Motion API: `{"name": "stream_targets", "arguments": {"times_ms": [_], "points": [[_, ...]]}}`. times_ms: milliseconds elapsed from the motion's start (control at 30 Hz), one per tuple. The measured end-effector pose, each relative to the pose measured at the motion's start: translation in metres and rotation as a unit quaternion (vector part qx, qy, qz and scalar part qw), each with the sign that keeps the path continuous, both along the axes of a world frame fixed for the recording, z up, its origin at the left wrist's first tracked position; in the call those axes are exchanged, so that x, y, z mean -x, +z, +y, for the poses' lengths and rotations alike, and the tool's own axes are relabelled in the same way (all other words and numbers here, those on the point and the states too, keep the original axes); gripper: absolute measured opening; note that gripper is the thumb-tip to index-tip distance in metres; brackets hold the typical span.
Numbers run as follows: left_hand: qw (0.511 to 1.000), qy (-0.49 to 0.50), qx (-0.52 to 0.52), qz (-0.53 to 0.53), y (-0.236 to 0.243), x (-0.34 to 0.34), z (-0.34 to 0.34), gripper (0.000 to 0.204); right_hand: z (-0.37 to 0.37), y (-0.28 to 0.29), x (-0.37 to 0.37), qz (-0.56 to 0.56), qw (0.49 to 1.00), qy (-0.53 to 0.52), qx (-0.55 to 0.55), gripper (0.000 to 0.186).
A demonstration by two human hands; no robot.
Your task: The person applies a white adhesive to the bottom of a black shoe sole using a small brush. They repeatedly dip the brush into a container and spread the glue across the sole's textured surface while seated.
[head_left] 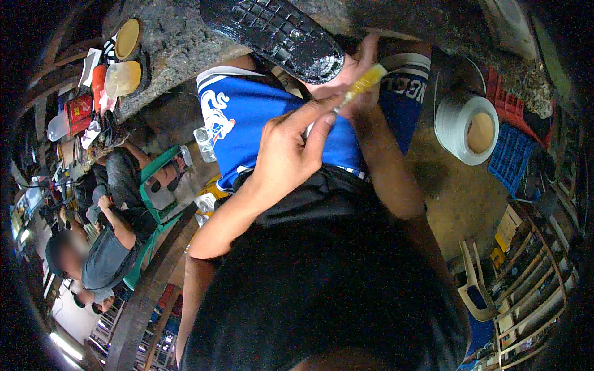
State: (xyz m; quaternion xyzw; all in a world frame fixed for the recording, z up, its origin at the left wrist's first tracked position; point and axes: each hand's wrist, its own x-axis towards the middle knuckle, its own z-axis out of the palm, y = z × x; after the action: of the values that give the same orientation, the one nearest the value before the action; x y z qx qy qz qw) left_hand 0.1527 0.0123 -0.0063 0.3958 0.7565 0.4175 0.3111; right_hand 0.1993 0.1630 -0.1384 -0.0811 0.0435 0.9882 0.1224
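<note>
My left hand (288,145) pinches a small brush (369,80) with yellow bristles and a pale handle, just in front of my right hand. The bristles are smeared by motion. My right hand (357,71) is at the near end of a black shoe sole (278,38), its palm against the rounded end and some fingers hidden. The sole is tilted above my lap, its gridded hollow side up. Its surface has a wet shine. Blue shorts (253,117) lie beneath both hands.
A rough ledge (167,55) at the far left carries a tub (122,79) of yellowish stuff and a round container (127,39). A co-worker (105,247) sits left near a green chair (162,188). To the right are a white strapping roll (467,130), a red crate (516,102) and a blue crate (510,162).
</note>
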Motion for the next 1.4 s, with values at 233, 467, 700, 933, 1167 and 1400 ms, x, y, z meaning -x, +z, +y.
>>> {"name": "stream_targets", "arguments": {"times_ms": [233, 467, 700, 933, 1167, 1400], "points": [[0.992, 0.012, 0.092, 0.081, 0.026, 0.044, -0.016, 0.024, 0.0, 0.037, 0.003, 0.073, 0.971, 0.003, 0.228, 0.105], [0.939, 0.087, 0.09, 0.32, -0.004, 0.122, -0.007, 0.017, -0.006, 0.041, 0.005, -0.154, 0.984, -0.014, -0.087, 0.101], [0.918, 0.046, 0.053, 0.389, 0.002, 0.117, -0.002, 0.021, -0.004, 0.028, 0.001, -0.119, 0.99, -0.003, -0.07, 0.093], [0.959, 0.116, 0.084, 0.245, 0.001, 0.157, 0.001, 0.019, -0.005, 0.039, 0.006, -0.157, 0.97, -0.024, -0.186, 0.106], [0.941, -0.018, -0.054, 0.334, -0.016, 0.116, -0.012, 0.025, -0.004, 0.05, 0.006, -0.052, 0.998, -0.029, 0.018, 0.109], [0.977, -0.031, -0.004, 0.211, -0.006, 0.062, -0.013, 0.024, -0.006, 0.05, 0.003, -0.076, 0.988, -0.022, -0.136, 0.109]]}}
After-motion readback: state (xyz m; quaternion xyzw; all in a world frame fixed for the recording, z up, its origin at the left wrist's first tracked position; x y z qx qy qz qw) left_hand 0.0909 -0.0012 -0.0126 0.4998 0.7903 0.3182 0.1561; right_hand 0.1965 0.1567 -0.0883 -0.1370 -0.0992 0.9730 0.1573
